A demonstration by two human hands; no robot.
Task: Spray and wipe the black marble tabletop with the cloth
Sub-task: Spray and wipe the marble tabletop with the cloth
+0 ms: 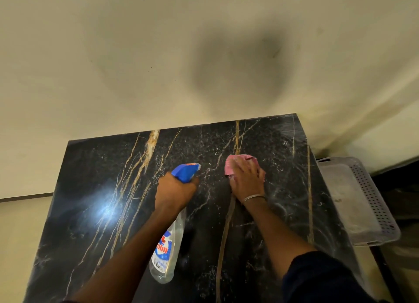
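Observation:
The black marble tabletop [108, 212] with gold and white veins fills the lower half of the head view. My left hand [175, 192] grips the neck of a clear spray bottle [169, 250] with a blue trigger head [184, 172], nozzle aimed toward the far edge. My right hand [248, 180] presses a pink cloth [231, 164] flat on the marble, right of the nozzle. Its fingers lie spread over the cloth, hiding most of it. Faint wipe streaks show on the marble to the right of the cloth.
A cream wall [158, 53] stands right behind the tabletop's far edge. A white perforated plastic basket [374, 203] sits just off the right edge of the table. A bright light glare [106, 209] reflects on the left part of the marble.

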